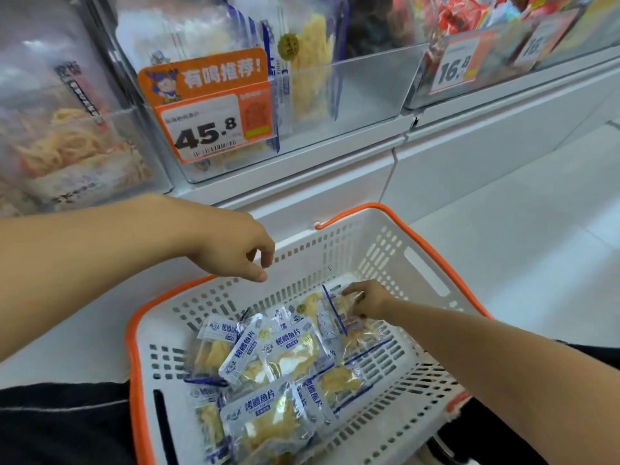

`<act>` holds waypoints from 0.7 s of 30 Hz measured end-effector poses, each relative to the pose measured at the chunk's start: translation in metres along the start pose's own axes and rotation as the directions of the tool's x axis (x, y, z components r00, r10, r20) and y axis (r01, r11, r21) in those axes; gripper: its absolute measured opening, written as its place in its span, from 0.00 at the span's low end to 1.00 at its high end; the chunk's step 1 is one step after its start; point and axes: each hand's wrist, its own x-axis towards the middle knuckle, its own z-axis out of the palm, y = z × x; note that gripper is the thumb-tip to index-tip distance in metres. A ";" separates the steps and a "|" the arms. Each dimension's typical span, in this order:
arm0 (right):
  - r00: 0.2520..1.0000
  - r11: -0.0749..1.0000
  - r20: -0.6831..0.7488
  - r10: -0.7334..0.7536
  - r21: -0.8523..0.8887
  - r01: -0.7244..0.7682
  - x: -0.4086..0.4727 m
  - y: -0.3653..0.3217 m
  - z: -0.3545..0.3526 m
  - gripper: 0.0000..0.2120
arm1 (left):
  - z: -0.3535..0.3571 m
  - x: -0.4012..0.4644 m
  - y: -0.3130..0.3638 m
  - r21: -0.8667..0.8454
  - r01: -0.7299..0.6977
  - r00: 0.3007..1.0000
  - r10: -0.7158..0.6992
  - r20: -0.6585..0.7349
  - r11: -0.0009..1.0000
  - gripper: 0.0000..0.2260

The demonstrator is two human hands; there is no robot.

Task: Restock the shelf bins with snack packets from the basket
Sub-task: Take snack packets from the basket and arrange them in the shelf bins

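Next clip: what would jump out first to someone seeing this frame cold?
The white basket with its orange rim fills the lower middle, scattered with blue-and-clear snack packets. Above it, a big orange price tag reading 45.8 hangs on the front of a clear shelf bin that is only partly filled. The right hand rests on a packet at the far side of the basket, while the left hand hovers empty over the rim.

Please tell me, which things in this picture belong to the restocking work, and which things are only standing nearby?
Part of the job:
- white basket with orange rim
- fish snack packets inside it
- clear shelf bin with the 45.8 price tag
- right hand on a packet
- left hand, empty, above the basket

Only nearby:
- bin with shredded snack bags
- red packets behind the 16.8 tag
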 end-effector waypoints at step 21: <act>0.775 0.836 -0.443 -0.451 0.095 0.541 -0.212 -0.215 -0.225 0.26 | -0.071 -0.016 0.077 -0.827 -0.512 0.846 -0.302 -0.439 -0.231 0.10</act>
